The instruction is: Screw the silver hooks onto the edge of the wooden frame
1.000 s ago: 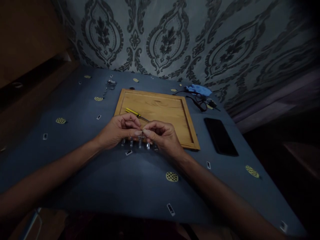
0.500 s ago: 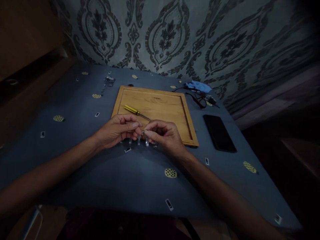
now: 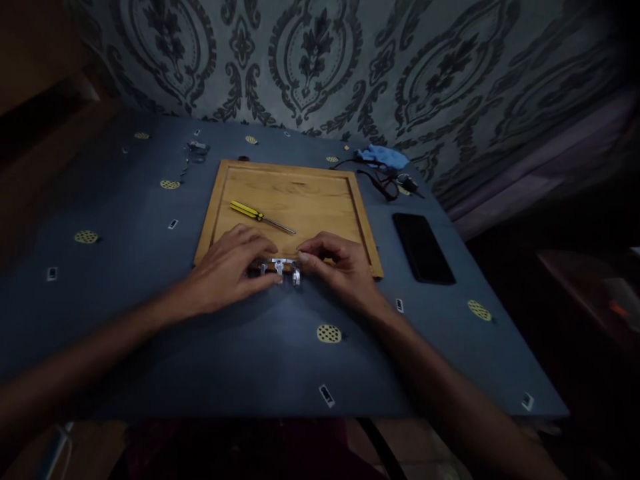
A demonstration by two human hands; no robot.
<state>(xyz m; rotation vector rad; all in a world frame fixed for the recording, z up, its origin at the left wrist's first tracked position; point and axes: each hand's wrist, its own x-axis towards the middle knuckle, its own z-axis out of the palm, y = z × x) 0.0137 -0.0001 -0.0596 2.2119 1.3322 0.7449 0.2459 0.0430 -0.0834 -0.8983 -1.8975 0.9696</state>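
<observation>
A framed wooden board [image 3: 300, 175] lies on the table, with a shiny metal hook rail [image 3: 281, 261] along its near edge. My left hand [image 3: 235, 263] holds the rail's left part against the board, fingers on top and thumb in front by the hooks. At the rail's right part my right hand [image 3: 340, 263] has thumb and forefinger pinched together; whatever small thing is between them is too small to make out. A screwdriver [image 3: 261, 217] with a yellow and black handle rests on the board beyond both hands.
On the right lies a black phone [image 3: 424, 248]. Behind it are dark glasses [image 3: 383, 185], a blue cloth [image 3: 383, 157] and a bunch of keys [image 3: 409, 183]. Small metal hardware [image 3: 198, 148] sits at the back left, against the patterned wall side.
My left hand has let go of the small thing both hands were fingering and come down onto the hook rail. My right hand stays pinched, now at the rail. The view has shifted slightly.
</observation>
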